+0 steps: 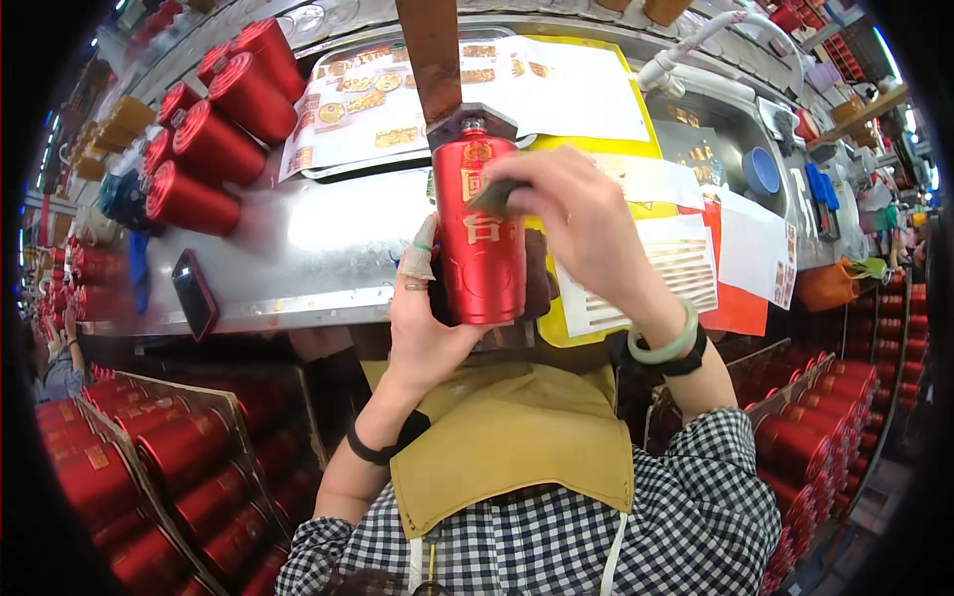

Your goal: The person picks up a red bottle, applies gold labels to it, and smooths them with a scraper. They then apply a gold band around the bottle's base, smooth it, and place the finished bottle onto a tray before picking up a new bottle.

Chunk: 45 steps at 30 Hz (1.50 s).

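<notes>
A red metallic bottle [481, 273] with gold characters on its front lies in the middle, neck pointing away from me. Its neck end rests by a dark angular holder [462, 119] on a brown wooden bar [429, 60]. My left hand [427, 333] grips the bottle's lower left side; light wrapping covers one finger. Pinched in my right hand [588, 223] is a small dark flat piece [495, 197], which appears to touch the lettering; its exact kind is unclear. Part of the characters is hidden behind it.
Several red bottles [238, 99] lie at the left, near a phone [195, 296]. A tray with gold decals [383, 104] sits behind. To the right are a striped sheet [646, 283], a metal sink [740, 129] and a blue bowl [761, 171]. Crates of red bottles [189, 447] flank me.
</notes>
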Motion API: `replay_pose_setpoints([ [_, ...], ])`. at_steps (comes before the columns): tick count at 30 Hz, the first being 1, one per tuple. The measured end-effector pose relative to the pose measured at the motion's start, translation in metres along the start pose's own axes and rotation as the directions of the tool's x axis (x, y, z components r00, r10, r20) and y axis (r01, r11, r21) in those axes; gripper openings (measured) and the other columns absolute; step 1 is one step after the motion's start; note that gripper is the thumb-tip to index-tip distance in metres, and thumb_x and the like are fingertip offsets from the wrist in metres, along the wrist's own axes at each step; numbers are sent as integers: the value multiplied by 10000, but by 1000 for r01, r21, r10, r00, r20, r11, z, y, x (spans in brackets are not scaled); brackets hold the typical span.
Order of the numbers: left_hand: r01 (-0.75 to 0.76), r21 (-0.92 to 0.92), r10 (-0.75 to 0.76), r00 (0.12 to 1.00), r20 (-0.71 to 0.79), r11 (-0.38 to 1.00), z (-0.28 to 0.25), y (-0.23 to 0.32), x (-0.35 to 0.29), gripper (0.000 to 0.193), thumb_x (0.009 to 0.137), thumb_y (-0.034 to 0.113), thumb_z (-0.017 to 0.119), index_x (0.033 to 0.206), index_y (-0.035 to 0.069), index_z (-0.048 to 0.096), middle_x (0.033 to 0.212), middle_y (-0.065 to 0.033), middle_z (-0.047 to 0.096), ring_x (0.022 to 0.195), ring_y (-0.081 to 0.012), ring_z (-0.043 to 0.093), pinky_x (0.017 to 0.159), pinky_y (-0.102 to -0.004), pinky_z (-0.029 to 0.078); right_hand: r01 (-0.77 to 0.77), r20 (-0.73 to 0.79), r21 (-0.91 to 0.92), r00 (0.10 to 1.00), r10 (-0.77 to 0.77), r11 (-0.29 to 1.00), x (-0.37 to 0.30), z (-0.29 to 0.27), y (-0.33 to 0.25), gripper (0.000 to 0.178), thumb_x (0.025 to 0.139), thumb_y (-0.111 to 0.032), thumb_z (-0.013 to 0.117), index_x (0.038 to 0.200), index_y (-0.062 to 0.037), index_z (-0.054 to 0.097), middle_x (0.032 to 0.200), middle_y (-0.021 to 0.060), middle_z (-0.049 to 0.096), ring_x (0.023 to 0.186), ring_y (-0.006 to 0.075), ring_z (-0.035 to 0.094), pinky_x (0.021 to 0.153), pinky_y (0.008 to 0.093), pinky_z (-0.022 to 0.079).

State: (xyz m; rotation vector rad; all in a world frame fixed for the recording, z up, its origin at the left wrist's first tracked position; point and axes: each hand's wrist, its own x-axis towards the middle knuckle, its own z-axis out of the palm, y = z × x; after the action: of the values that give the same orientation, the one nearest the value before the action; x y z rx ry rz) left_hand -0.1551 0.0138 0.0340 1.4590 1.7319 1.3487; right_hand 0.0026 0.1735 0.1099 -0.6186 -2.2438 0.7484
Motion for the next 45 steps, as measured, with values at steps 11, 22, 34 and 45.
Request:
replay_pose_setpoints([
  [11, -34, -251, -9, 986, -167, 967, 13, 13, 2, 1073, 699, 172, 971, 1545, -39, 346, 1403, -167, 591, 1164, -255, 657, 1001, -375, 537, 362, 130, -320, 932, -338, 875, 42, 16, 8, 270, 824, -69, 670, 1079, -147, 714, 935, 10, 703, 836, 224, 633, 762, 367, 536],
  [22, 112, -255, -101, 993, 57, 960, 0, 0, 2, 1104, 716, 91, 946, 1590, -6, 278, 1416, -189, 570, 1264, -265, 611, 1086, -406, 502, 390, 243, 39, 889, -387, 920, -41, -2, -28, 279, 849, -31, 679, 1116, -101, 726, 1055, 31, 721, 914, 206, 696, 835, 360, 572],
  [34, 3, -141, 4, 999, 50, 990, 3, 3, 1, 1243, 684, 52, 952, 1649, 47, 169, 1581, -147, 421, 1361, -266, 528, 1134, -419, 459, -645, -346, -380, 763, 546, 663, -54, -185, 139, 448, 857, -381, 854, 753, -15, 617, 652, 48, 606, 609, 142, 520, 589, 318, 465],
  [45, 87, -167, -83, 996, 34, 982, 3, 13, 0, 1130, 726, 18, 909, 1627, 8, 226, 1516, -168, 480, 1362, -255, 521, 1145, -390, 442, -638, -184, -470, 747, 639, 610, -50, -212, 199, 286, 868, -280, 789, 1004, -30, 773, 849, 145, 751, 792, 250, 718, 763, 373, 553],
])
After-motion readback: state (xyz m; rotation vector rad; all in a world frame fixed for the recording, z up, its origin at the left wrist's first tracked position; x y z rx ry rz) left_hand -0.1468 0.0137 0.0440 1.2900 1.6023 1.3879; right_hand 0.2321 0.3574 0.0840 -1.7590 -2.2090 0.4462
